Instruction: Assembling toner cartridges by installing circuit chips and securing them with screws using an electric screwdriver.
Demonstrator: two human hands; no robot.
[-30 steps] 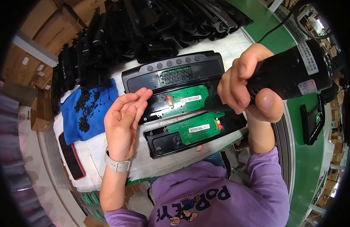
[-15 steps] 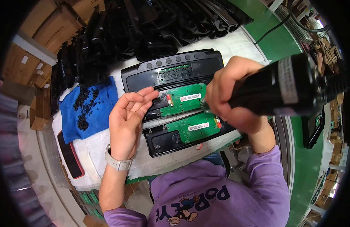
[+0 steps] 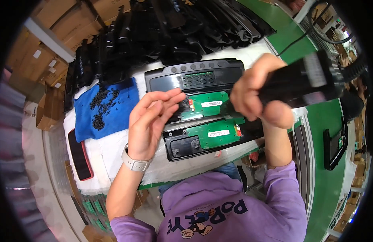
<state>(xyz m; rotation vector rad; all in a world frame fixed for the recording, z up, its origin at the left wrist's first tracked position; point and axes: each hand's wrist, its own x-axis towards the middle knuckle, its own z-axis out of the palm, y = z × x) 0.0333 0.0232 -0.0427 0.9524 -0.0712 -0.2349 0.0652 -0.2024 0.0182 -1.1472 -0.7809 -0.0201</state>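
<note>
My right hand (image 3: pixel 261 90) is wrapped round a black electric screwdriver (image 3: pixel 293 82) whose body points off to the right; its tip is hidden behind my fingers. That hand is over the right end of a green circuit board (image 3: pixel 218 108) in a black plastic panel. My left hand (image 3: pixel 152 117) hovers at the left end of this board, fingers loosely bent and apart, with nothing visible in them. Nearer to me lies a second black panel (image 3: pixel 183 147) with its own green circuit board (image 3: pixel 206 140). Behind both is a black housing (image 3: pixel 164 82) with a row of round buttons.
Small black screws (image 3: pixel 98 121) are heaped on a blue cloth (image 3: pixel 83 131) at the left. A phone with a red edge (image 3: pixel 79 155) lies in front of it. Many black plastic parts (image 3: pixel 154 36) are piled across the back. A green surface (image 3: pixel 315 141) runs along the right.
The view has shifted, so the table's things appear farther right. My right hand, with the screwdriver, has risen slightly from the board. My left hand stays by the board's left end.
</note>
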